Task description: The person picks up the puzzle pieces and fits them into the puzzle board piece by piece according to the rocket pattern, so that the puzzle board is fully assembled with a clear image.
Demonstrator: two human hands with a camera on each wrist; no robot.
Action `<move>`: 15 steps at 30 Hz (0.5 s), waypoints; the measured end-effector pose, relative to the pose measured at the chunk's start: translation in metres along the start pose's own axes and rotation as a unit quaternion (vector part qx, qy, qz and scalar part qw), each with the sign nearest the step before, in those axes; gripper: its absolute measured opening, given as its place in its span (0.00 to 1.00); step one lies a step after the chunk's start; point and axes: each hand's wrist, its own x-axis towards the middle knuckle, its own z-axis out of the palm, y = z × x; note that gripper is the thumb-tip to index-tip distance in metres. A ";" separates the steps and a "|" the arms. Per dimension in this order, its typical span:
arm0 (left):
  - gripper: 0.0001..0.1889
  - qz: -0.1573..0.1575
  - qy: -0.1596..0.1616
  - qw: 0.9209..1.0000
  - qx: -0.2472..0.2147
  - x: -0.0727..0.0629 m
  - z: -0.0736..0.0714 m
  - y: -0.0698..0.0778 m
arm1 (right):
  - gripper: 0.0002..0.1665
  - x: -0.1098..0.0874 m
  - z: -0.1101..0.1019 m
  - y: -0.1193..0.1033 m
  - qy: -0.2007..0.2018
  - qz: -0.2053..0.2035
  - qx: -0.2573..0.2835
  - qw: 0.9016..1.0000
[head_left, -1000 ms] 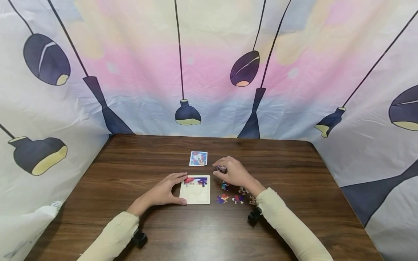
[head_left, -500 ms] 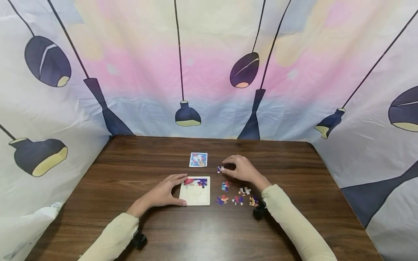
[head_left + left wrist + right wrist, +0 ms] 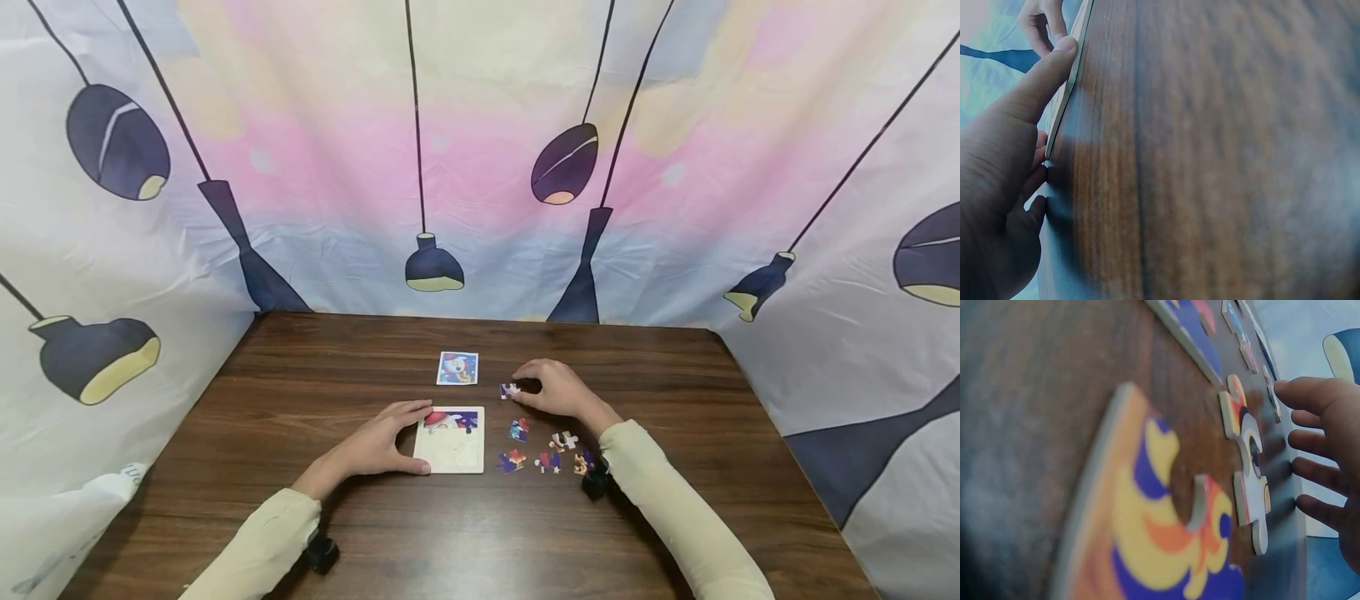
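Note:
My left hand [image 3: 381, 442] holds the left side of a pale jigsaw tray [image 3: 450, 458], thumb on its near edge and fingertips at the far left corner. Assembled pieces [image 3: 454, 421] with red, white and purple print fill the tray's upper strip; bare wood shows below. To the right, my right hand [image 3: 558, 387] is beside a small purple and white puzzle piece [image 3: 509, 391]. Its thumb tip is right at that piece's edge, while the index finger arches apart from it. In the right wrist view the fingers [image 3: 1316, 437] are spread and relaxed.
Several loose puzzle pieces lie right of the tray, including a blue one [image 3: 518, 429], a white one [image 3: 564, 441] and an orange and yellow one [image 3: 1166, 531]. A printed picture card [image 3: 457, 368] lies behind the tray on the wooden table [image 3: 337, 358]. Patterned cloth [image 3: 337, 167] surrounds the table.
The right hand has drawn back a little to the right, uncovering the purple and white puzzle piece. The left hand stays on the tray.

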 end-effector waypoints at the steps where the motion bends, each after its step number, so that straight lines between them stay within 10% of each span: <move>1: 0.54 0.000 0.000 1.000 0.000 0.000 0.000 0.000 | 0.25 0.000 0.000 0.000 -0.002 0.000 -0.001 1.000; 15: 0.54 -0.002 -0.001 1.000 -0.001 -0.001 0.000 0.001 | 0.21 0.001 0.003 -0.001 -0.018 0.002 -0.008 1.000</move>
